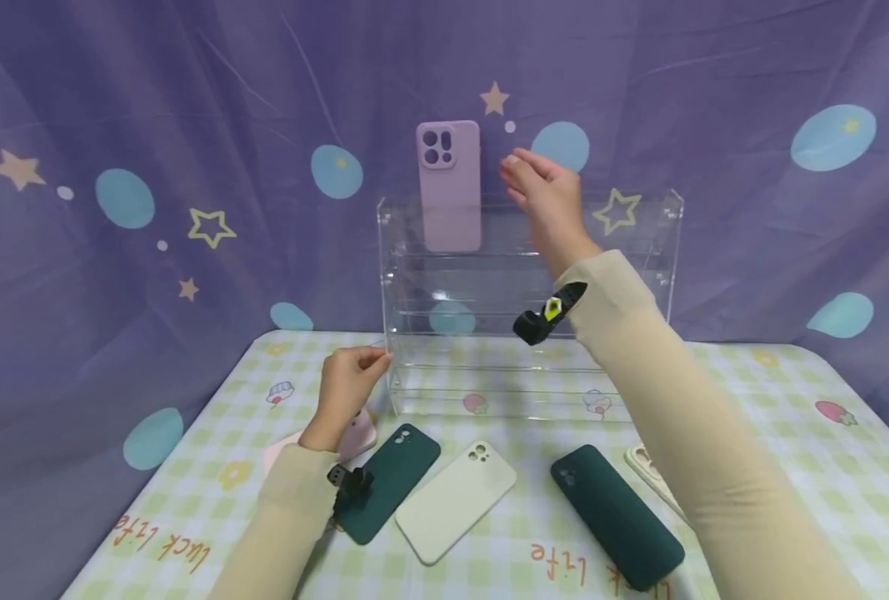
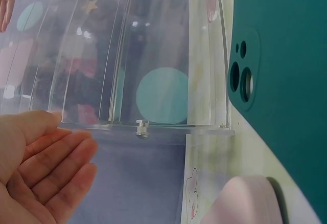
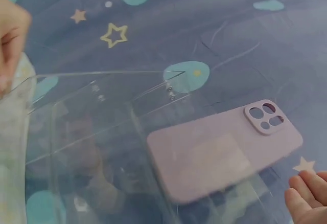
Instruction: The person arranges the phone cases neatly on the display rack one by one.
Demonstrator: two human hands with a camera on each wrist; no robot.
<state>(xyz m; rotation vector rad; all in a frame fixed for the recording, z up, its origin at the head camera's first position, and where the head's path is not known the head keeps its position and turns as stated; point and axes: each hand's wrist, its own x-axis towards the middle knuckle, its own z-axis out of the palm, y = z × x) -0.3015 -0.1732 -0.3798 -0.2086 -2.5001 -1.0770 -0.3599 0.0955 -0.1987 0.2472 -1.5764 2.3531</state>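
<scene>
A clear acrylic display rack with several tiers stands at the back of the table. On its top tier a pink phone case stands upright, camera cutouts at upper left. My right hand is raised to the right of this case, a gap between them, fingers fairly straight and close together, holding nothing. Low on the rack's left side, my left hand pinches the edge of the side panel with thumb and fingertips. In the left wrist view the thumb lies right at that panel edge.
Before the rack lie a dark green phone case, a pale cream one and another dark green one. A light pink case is partly behind my left wrist. A cream case shows beside my right sleeve. A purple curtain hangs behind.
</scene>
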